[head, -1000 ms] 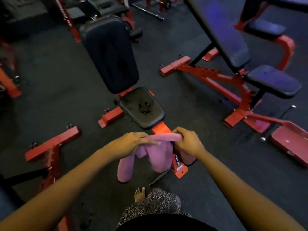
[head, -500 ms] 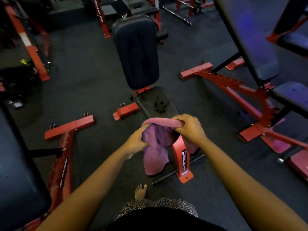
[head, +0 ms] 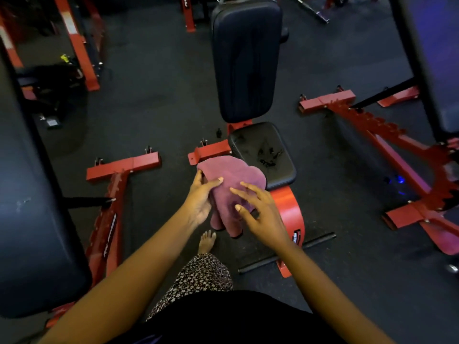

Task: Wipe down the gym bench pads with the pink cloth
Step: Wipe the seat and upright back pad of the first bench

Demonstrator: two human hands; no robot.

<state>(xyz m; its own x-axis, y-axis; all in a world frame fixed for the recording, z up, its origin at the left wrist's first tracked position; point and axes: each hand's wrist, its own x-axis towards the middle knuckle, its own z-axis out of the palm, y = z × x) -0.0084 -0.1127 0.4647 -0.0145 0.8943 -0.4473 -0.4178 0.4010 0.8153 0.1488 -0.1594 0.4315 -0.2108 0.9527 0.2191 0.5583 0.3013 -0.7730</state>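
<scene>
One grip remains on the bunched pink terry cloth (head: 231,180), the left hand (head: 201,199) pinching it by the near-left corner of the bench's black vinyl seat pad (head: 270,150), while the right hand (head: 260,214) has let go, fingers spread, so wiping seems imminent.

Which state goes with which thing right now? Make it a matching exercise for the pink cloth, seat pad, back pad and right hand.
Things:
1. pink cloth
2. seat pad
3. back pad
4. right hand

States:
A. fingers spread, gripping nothing
B. dark marks on top
C. pinched by the left hand
D. tilted up, farthest away

Pairs: 1-C, 2-B, 3-D, 4-A
</scene>
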